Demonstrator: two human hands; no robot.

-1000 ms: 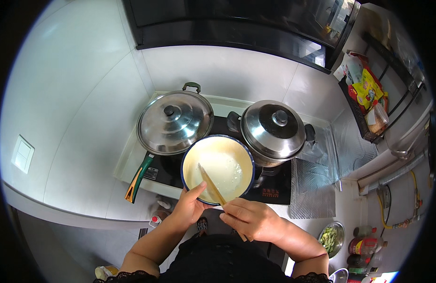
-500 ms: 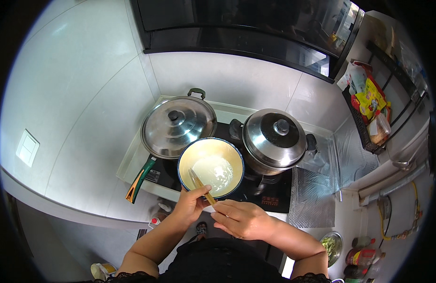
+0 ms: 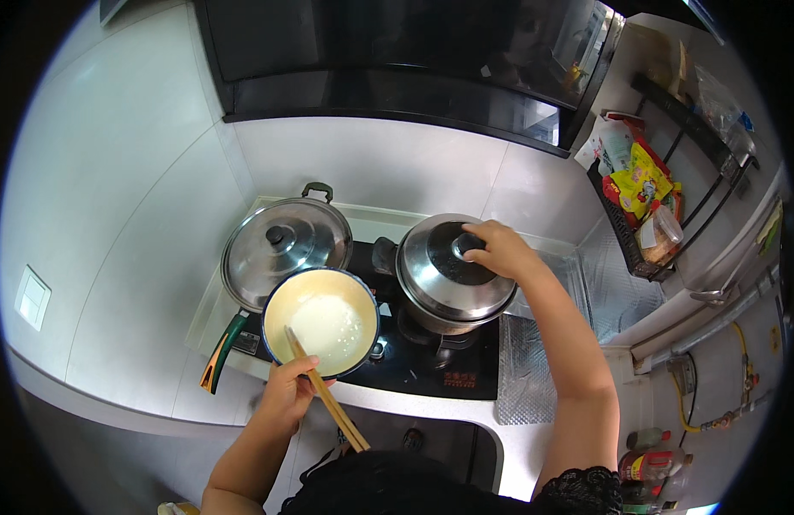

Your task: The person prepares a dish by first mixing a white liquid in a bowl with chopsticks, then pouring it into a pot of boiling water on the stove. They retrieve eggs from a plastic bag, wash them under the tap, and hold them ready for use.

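Note:
My left hand (image 3: 287, 390) grips a cream enamel bowl (image 3: 279, 300) with a dark blue rim by its near edge. White liquid (image 3: 332, 324) covers the bowl's bottom. Under the left thumb, wooden chopsticks (image 3: 335, 408) lean over the rim, tips in the bowl. At the stove's right side my right hand (image 3: 505, 253) has its fingers closed round the black knob of a steel lid (image 3: 427, 275). That lid sits on a steel pot (image 3: 440, 324) with black side handles, whose contents are hidden.
Left of the pot is a wok with a domed steel lid (image 3: 292, 257) and a green-orange handle (image 3: 223, 354). Both stand on a black glass stove (image 3: 405, 378). A black range hood (image 3: 397, 99) hangs above. Packets (image 3: 641, 176) fill a wall rack (image 3: 624, 227); bottles (image 3: 654, 468) stand lower right.
My right hand has let go of the chopsticks and reached right to the pot lid's knob. The left hand keeps the bowl and now pins the chopsticks. The whole view has shifted.

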